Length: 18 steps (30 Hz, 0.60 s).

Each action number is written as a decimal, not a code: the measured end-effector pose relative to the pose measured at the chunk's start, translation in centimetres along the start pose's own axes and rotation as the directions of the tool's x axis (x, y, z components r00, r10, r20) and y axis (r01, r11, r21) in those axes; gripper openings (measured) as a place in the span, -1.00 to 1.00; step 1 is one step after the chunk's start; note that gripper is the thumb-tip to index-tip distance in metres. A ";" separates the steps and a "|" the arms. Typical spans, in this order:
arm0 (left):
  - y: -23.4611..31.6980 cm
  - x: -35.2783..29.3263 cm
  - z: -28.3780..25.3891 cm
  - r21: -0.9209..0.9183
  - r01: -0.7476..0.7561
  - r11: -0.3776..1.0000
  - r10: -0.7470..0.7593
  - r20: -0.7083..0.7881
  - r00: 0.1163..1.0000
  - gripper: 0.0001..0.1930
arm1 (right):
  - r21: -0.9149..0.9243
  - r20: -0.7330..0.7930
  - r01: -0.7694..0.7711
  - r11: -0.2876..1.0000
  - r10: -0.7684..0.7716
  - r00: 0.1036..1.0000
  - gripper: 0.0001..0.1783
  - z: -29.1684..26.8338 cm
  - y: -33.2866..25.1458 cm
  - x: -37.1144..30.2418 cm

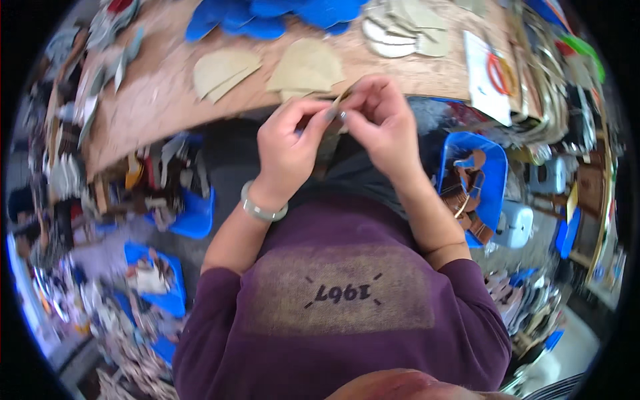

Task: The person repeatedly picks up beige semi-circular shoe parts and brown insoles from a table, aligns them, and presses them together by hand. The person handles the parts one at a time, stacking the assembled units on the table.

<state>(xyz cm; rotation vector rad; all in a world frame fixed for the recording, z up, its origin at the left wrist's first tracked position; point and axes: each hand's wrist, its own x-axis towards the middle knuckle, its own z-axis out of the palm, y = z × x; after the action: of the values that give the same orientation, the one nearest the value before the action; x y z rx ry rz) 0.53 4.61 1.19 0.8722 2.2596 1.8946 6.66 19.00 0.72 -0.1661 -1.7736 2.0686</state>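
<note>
small tan piece (341,100): mostly hidden between hands | left bins (160,280): contents blurred | blue pieces (267,17): cut off by top edge

purple shirt (347,293), sleeves pushed to elbows, faded tan rectangular print on chest; pale grey-green bangle (261,208) on left wrist.

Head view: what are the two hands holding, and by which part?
Both the left hand and right hand pinch a small thin tan piece by its lower end.
</note>
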 end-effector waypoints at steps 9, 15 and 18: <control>-2.2 0.1 -0.4 -0.252 0.237 0.938 -0.247 -0.009 0.969 -0.79 | 0.259 0.121 -0.208 0.943 0.182 0.976 -0.67 0.2 1.9 2.2; -2.8 0.0 -0.5 -0.142 0.169 0.975 -0.172 -0.008 0.985 -0.79 | -0.020 0.016 -0.112 0.993 0.113 0.994 -0.74 0.2 1.0 1.6; -2.6 -0.3 -0.7 -0.274 0.236 0.932 -0.238 0.025 0.971 -0.79 | -0.254 -0.030 -0.001 0.967 -0.007 1.000 -0.79 -0.6 1.2 1.3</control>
<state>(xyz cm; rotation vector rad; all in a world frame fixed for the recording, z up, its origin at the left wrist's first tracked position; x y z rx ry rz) -0.49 3.68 -1.15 0.5274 1.9341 2.0319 5.39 19.95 -0.30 -0.2670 -2.0135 1.8191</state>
